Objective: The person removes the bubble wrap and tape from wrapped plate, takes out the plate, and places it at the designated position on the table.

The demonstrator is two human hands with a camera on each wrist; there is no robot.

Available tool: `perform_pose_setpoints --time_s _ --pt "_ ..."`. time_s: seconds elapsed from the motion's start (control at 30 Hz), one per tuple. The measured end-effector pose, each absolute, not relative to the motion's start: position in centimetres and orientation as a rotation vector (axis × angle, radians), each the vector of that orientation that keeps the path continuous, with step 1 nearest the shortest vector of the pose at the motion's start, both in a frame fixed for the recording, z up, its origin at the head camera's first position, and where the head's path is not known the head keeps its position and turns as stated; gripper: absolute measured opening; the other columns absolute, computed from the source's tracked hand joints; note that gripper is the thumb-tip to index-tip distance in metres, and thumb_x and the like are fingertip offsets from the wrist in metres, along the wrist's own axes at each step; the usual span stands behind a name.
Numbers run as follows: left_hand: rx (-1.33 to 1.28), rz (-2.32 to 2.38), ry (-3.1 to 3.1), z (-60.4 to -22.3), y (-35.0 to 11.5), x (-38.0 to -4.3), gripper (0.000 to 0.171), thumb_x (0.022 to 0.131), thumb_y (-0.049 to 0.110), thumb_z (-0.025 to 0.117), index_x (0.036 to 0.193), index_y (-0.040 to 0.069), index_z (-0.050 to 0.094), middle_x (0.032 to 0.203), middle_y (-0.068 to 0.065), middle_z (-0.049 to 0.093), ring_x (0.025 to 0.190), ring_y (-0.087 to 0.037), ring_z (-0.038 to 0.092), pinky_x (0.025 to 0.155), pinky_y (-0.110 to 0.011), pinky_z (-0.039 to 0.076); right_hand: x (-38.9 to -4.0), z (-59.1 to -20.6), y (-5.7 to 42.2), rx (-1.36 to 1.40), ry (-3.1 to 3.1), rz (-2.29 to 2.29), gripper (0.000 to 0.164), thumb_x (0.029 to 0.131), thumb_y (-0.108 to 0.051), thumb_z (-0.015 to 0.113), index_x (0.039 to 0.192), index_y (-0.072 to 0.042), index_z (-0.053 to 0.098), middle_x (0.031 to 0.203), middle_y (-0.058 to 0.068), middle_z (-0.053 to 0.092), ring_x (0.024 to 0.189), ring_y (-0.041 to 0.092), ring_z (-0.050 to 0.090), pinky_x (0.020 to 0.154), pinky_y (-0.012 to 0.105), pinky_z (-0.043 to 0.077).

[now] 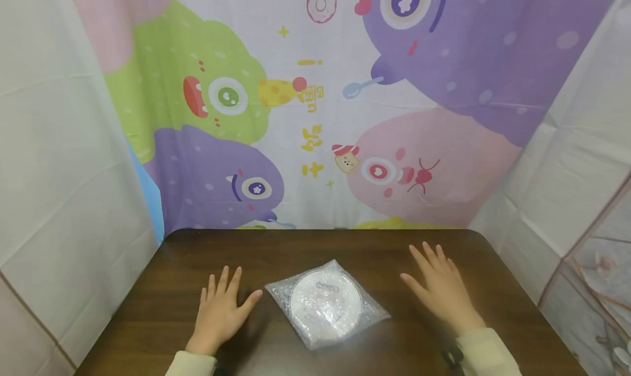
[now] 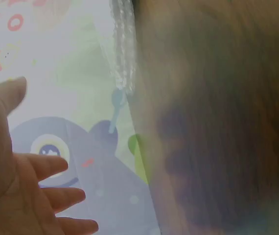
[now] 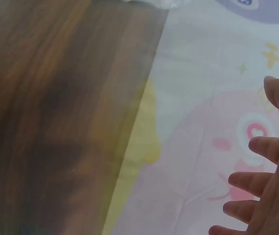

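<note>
Left cream sleeve (image 1: 189, 365) is showing nearest the camera, at the bottom edge. Left hand (image 1: 220, 313) is hovering over the brown counter (image 1: 296, 244), fingers straight and spread, gripping nothing; thumb is pointing toward the bubble-wrapped packet (image 1: 327, 305), near its left corner, not touching. Packet is lying flat on the counter, between the hands, sitting diamond-wise: longer visible diagonal is running left to right, dipping slightly rightward; one corner is pointing away toward the cartoon-printed curtain (image 1: 315, 206), the opposite one toward the camera. Round white disc (image 1: 325, 318) is showing through the wrap, so no long axis of its own. Right hand (image 1: 443, 294) is hovering well apart from the packet, fingers extended, holding nothing, pointing toward the curtain. Right sleeve (image 1: 488, 354) is showing behind it.
</note>
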State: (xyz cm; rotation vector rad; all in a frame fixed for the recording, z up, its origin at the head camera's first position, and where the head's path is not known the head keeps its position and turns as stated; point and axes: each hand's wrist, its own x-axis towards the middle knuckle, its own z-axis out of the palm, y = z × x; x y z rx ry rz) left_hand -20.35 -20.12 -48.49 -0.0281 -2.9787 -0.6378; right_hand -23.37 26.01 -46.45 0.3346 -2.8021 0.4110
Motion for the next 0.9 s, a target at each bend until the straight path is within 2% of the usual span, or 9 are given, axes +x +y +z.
perform_pose_setpoints --time_s 0.3,0.5,0.67,0.77,0.9 --pt "-0.04 -0.912 -2.888 -48.6 -18.2 -19.9 0.085 0.097 0.054 0.048 0.151 -0.007 0.024 0.155 -0.031 0.026 0.143 -0.051 0.024 0.115 -0.061 0.023 -23.5 -45.3 23.1 0.471 -2.698 0.528 0.064 0.095 -0.047 0.057 0.147 -0.013 0.044 0.153 0.017 0.041 0.144 0.044 0.03 0.111 0.064 0.028" --pt "0.031 -1.043 -2.829 -49.8 -16.4 -19.6 0.078 0.096 0.04 0.058 0.149 -0.01 0.027 0.151 -0.033 0.033 0.136 -0.053 0.036 0.108 -0.064 0.033 -23.0 -45.0 20.7 0.604 -2.644 0.622 0.058 0.094 -0.04 0.062 0.144 -0.013 0.049 0.149 0.013 0.048 0.143 0.039 0.035 0.109 0.063 0.033" --pt "0.078 -1.168 -2.802 -50.5 -15.0 -19.2 0.079 0.096 0.036 0.059 0.147 -0.014 0.026 0.146 -0.039 0.035 0.131 -0.055 0.041 0.105 -0.064 0.038 -22.7 -45.6 18.7 0.723 -2.606 0.627 0.054 0.091 -0.034 0.068 0.139 -0.013 0.055 0.144 0.01 0.054 0.14 0.034 0.041 0.108 0.059 0.038" --pt "0.09 -1.277 -2.775 -50.8 -14.4 -19.0 0.078 0.095 0.035 0.06 0.144 -0.017 0.027 0.139 -0.04 0.041 0.121 -0.053 0.051 0.098 -0.06 0.046 -22.5 -46.2 17.6 0.794 -2.592 0.63 0.052 0.09 -0.032 0.069 0.137 -0.012 0.057 0.143 0.008 0.056 0.139 0.032 0.043 0.107 0.056 0.041" --pt "0.106 -1.405 -2.728 -51.1 -13.8 -18.9 0.079 0.094 0.034 0.062 0.141 -0.02 0.03 0.129 -0.037 0.051 0.107 -0.044 0.062 0.087 -0.052 0.054 -22.1 -47.0 16.3 0.878 -2.583 0.648 0.05 0.089 -0.031 0.069 0.134 -0.011 0.059 0.14 0.009 0.058 0.137 0.031 0.046 0.106 0.053 0.042"
